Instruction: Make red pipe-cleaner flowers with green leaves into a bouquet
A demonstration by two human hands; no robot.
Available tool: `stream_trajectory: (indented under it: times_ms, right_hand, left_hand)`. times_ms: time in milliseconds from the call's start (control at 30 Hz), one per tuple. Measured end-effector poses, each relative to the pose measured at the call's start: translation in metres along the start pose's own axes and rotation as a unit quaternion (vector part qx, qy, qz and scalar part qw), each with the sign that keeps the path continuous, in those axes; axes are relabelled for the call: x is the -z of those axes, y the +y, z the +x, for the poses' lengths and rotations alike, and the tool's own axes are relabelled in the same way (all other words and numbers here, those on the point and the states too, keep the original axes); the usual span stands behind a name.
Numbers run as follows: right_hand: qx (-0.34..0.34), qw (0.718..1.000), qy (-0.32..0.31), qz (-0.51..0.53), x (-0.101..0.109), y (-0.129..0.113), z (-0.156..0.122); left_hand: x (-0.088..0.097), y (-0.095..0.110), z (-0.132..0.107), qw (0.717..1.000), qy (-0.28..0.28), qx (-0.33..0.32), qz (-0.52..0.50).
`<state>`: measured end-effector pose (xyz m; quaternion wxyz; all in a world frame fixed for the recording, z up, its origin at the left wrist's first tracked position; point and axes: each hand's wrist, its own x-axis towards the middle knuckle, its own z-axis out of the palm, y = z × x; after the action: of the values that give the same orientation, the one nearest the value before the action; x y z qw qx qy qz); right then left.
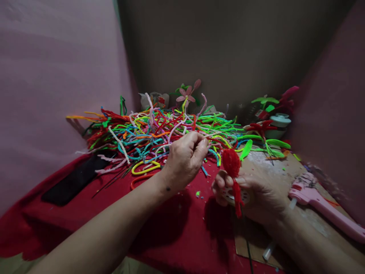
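My left hand (185, 160) hovers over the near edge of a heap of coloured pipe cleaners (159, 133), its fingers pinched together on something thin that I cannot make out. My right hand (251, 194) is closed around a red fuzzy pipe-cleaner piece (231, 163) with a round head and a stem running down through the fingers. A pale roll, perhaps tape (228, 195), sits inside the same hand. Both hands are above a red cloth (176, 232).
A pink glue gun (316, 198) lies at the right on a cardboard sheet (265, 163). A black flat object (74, 180) rests at the left. Finished pipe-cleaner flowers (186, 95) and a small white pot (279, 121) stand at the back. Walls close in on three sides.
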<state>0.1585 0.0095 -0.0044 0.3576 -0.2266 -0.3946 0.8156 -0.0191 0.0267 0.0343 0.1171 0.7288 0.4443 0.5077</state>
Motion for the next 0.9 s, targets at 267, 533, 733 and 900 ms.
stream_trajectory:
  times_ms: [267,533,733,900]
  right_hand:
    - [0.012,1.000,0.000,-0.009,0.003,0.000,0.000]
    - [0.019,0.997,0.042,-0.058,0.006,0.002,0.002]
    - [0.022,0.996,0.073,-0.040,0.001,0.001,0.002]
    - [0.020,0.996,0.067,-0.047,0.001,0.002,0.003]
  left_hand:
    - [-0.006,0.005,-0.007,0.995,-0.046,-0.052,-0.077]
    - [-0.009,0.013,-0.014,0.991,-0.085,-0.099,-0.032]
    - [-0.010,0.011,-0.015,0.988,-0.077,-0.130,0.014]
    - [-0.010,0.012,-0.017,0.985,-0.088,-0.142,0.043]
